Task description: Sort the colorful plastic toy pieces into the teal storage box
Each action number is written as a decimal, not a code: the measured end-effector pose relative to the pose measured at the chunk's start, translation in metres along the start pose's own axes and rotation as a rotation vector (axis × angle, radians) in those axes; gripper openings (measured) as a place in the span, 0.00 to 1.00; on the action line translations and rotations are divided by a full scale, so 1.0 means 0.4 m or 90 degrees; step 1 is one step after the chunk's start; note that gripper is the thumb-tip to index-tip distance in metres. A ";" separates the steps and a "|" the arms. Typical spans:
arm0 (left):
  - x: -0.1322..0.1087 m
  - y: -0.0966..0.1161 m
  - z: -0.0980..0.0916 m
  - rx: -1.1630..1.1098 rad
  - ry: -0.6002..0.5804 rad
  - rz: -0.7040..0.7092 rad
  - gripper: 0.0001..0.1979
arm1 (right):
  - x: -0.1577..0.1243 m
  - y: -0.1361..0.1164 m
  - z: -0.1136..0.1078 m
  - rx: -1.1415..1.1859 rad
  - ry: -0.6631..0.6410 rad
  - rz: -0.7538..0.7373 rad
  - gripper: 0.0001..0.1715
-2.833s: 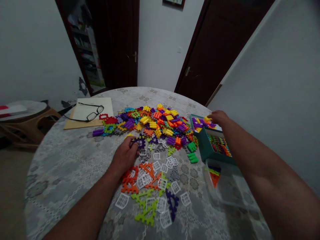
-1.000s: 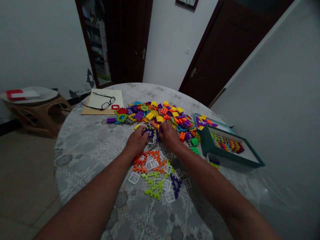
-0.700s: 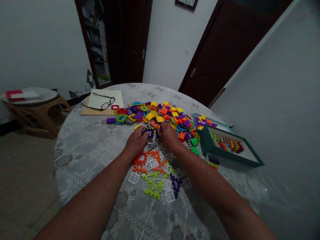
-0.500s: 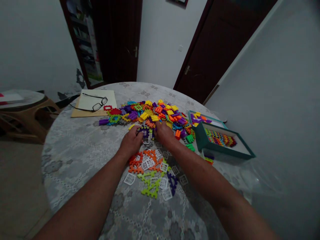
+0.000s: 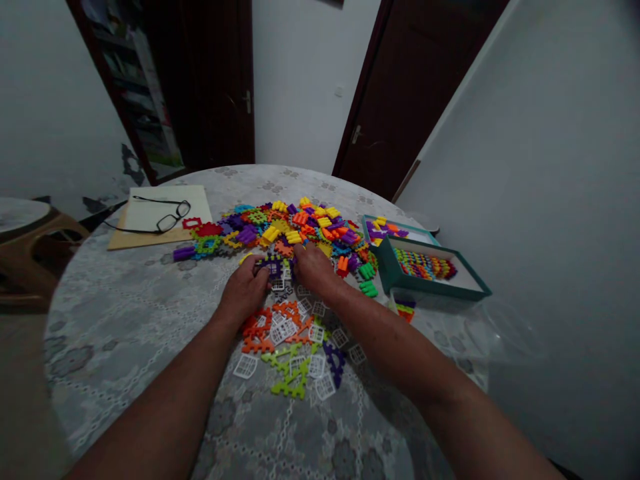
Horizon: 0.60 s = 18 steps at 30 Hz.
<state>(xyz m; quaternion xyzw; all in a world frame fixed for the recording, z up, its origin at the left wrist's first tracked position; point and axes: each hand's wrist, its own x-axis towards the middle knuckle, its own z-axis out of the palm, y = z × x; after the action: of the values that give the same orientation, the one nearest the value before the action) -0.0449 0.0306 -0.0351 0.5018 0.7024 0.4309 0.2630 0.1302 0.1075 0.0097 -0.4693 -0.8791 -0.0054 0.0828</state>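
My left hand point(image 5: 245, 283) is closed around the left side of a dark purple square building piece point(image 5: 271, 268), which has toothed edges and a white window grid. Just to its right, my right hand point(image 5: 313, 267) is bent in a pinch. A sliver of purple shows at its fingertips; the rest is hidden by the fingers. Close behind both hands spreads a heap of colourful interlocking pieces point(image 5: 280, 227). Nearer to me lie orange toothed pieces point(image 5: 257, 343), lime green ones point(image 5: 295, 389), a purple arched piece point(image 5: 335, 363) and several white window grids point(image 5: 245, 366).
Black-framed glasses point(image 5: 167, 222) rest on papers point(image 5: 203, 198) at the left of the round table point(image 5: 125, 313). On the right stand a green box point(image 5: 470, 288) of colourful pieces and its lid point(image 5: 425, 236). A clear plastic bag point(image 5: 500, 333) lies at the right edge.
The whole view has shifted, so the table and both hands appear further left. Both hands keep nearly the same place and grip beside the heap.
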 end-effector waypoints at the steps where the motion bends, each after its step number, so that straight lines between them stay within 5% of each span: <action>1: 0.000 0.001 -0.002 0.008 -0.002 -0.002 0.21 | -0.001 0.001 -0.002 0.014 0.003 0.000 0.19; 12: -0.012 0.029 -0.009 0.063 0.005 -0.011 0.20 | -0.047 0.059 -0.035 0.152 0.004 -0.052 0.13; 18: -0.019 0.029 -0.003 0.050 0.000 0.010 0.18 | -0.056 0.071 -0.027 0.213 -0.057 0.019 0.08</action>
<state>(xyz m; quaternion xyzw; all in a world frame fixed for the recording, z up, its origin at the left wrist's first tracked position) -0.0377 0.0247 -0.0247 0.5171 0.7149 0.4049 0.2399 0.1673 0.1041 0.0149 -0.4615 -0.8636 0.1632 0.1205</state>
